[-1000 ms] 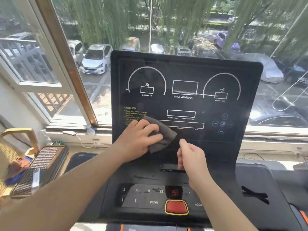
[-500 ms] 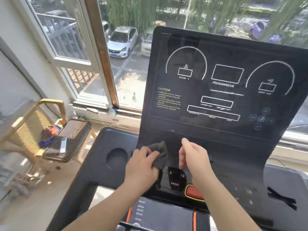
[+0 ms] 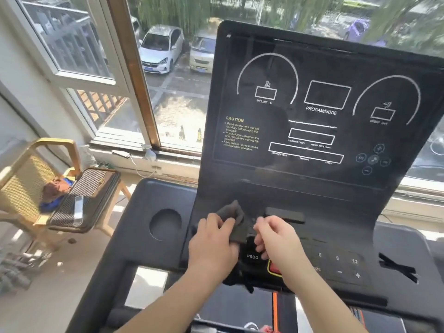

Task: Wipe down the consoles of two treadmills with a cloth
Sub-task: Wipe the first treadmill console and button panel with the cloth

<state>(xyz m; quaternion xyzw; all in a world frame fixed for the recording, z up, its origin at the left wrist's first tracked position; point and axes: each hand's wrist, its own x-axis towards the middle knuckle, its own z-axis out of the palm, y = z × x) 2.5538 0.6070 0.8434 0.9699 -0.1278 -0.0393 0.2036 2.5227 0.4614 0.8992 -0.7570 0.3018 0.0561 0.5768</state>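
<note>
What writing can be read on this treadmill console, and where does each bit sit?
"CAUTION": yellow heading on the display panel, left.
"INCLINE %": under its left arc.
"PROGAM/MODE": under its middle box.
"PROG": round button.
"6", "9", "12": keys at right.
Fine print, lower box labels, car plates: too blurred.

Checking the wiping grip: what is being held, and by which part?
The left hand grips the dark grey cloth bunched at its middle, top corner free; the right hand seems to hold nothing.
</note>
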